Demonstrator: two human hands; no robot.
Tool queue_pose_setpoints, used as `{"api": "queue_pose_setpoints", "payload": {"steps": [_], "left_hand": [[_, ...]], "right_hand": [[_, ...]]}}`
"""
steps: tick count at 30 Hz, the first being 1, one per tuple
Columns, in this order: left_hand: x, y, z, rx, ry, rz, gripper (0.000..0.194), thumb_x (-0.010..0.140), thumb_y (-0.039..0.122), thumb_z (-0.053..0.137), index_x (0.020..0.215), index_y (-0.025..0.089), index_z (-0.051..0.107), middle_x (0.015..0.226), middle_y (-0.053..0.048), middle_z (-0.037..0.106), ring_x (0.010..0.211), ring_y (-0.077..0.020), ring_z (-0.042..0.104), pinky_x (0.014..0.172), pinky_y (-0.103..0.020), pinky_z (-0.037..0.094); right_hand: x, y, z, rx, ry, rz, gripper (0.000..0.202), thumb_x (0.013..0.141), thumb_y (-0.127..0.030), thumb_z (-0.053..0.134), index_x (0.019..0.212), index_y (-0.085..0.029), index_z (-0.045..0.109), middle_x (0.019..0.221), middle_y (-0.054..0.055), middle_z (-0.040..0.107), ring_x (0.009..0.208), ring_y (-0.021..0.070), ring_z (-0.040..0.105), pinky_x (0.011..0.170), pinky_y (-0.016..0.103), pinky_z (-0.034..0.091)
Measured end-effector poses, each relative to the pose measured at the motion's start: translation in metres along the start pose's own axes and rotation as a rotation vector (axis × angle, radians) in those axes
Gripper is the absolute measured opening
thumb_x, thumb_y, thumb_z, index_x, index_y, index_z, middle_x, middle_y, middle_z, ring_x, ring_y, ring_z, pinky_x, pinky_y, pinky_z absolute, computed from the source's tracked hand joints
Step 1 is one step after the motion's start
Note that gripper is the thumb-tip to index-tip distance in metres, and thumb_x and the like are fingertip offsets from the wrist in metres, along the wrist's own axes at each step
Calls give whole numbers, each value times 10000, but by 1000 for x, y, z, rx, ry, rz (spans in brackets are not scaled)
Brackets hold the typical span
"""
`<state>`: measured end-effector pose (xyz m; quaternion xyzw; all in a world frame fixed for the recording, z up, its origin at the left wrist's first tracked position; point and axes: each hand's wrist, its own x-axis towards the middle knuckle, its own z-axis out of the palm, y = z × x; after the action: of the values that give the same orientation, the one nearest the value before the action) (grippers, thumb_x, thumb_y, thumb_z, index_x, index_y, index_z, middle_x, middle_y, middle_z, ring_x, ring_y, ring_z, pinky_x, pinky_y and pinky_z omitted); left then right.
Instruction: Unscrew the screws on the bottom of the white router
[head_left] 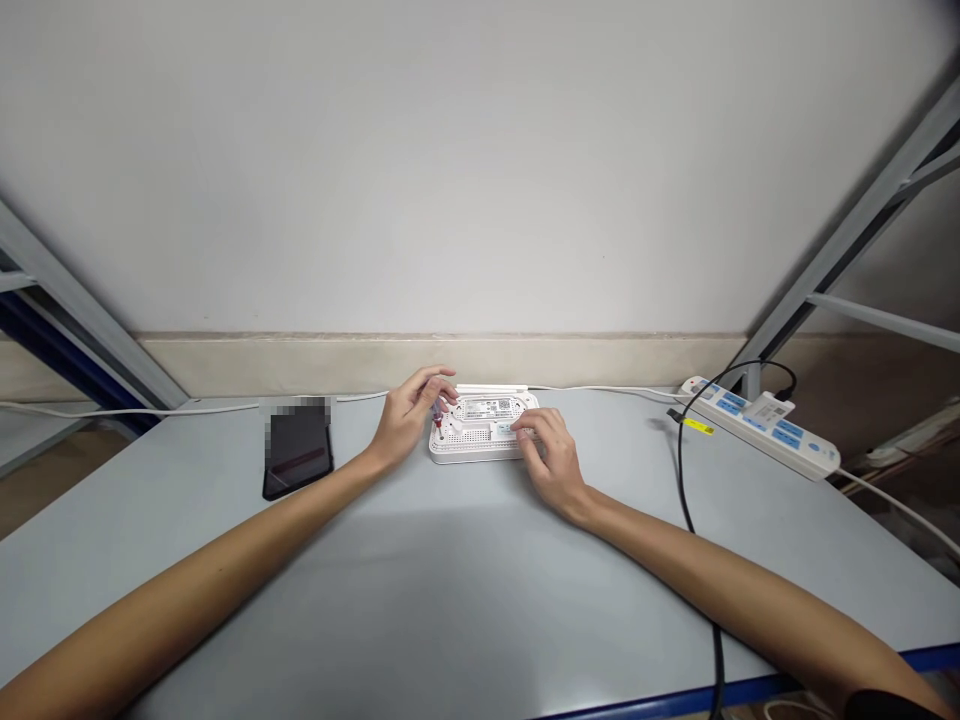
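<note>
A white router [472,452] lies on the table with its vented, labelled underside facing up. My left hand [409,415] is over its left end, thumb and fingers closed on a small screwdriver [439,424] with a red collar. The screwdriver stands nearly upright, its tip down at the router's left part; the fingers hide much of its handle. At the router's right end, my right hand [553,455] grips the casing, with curled fingers on top near a pale label [504,428] and the thumb by the front edge.
A dark phone or tablet [300,455] lies to the left. At the right are a white power strip [765,425] with a plugged-in adapter and a black cable [684,490] bearing a yellow tag. A white cord [600,389] runs along the wall; metal frames flank the grey table [420,590].
</note>
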<state>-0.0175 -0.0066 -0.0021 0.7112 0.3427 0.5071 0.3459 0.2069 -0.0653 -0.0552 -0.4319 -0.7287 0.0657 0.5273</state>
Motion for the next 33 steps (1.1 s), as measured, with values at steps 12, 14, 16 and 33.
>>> {"api": "queue_pose_setpoints", "payload": {"steps": [12, 14, 16, 33], "left_hand": [[15, -4, -1, -732, -231, -336, 367, 827, 296, 476, 529, 186, 290, 450, 70, 136, 391, -68, 160, 411, -219, 202], [18, -6, -2, -737, -257, -354, 352, 782, 290, 484, 506, 190, 288, 437, 68, 135, 383, -69, 154, 405, -225, 189], [19, -6, -3, -747, -267, -360, 328, 739, 288, 490, 489, 190, 300, 428, 65, 135, 376, -69, 153, 401, -227, 178], [12, -5, 7, -688, -185, -325, 453, 889, 581, 495, 731, 157, 513, 597, 23, 357, 523, -89, 374, 514, -213, 367]], "right_hand": [[-1, 18, 10, -156, -144, -20, 293, 890, -197, 450, 1172, -195, 531, 1273, 106, 560, 1261, 248, 444, 1077, 458, 341], [-1, 19, 11, -186, -183, -17, 291, 893, -208, 446, 1170, -191, 532, 1282, 113, 558, 1270, 256, 441, 1087, 473, 330], [-1, 20, 11, -216, -209, -14, 272, 901, -218, 437, 1149, -188, 545, 1292, 116, 555, 1278, 258, 438, 1109, 486, 301], [-1, 18, 10, -290, -267, 17, 288, 921, -269, 429, 1163, -186, 563, 1356, 118, 523, 1325, 244, 405, 1162, 508, 196]]}}
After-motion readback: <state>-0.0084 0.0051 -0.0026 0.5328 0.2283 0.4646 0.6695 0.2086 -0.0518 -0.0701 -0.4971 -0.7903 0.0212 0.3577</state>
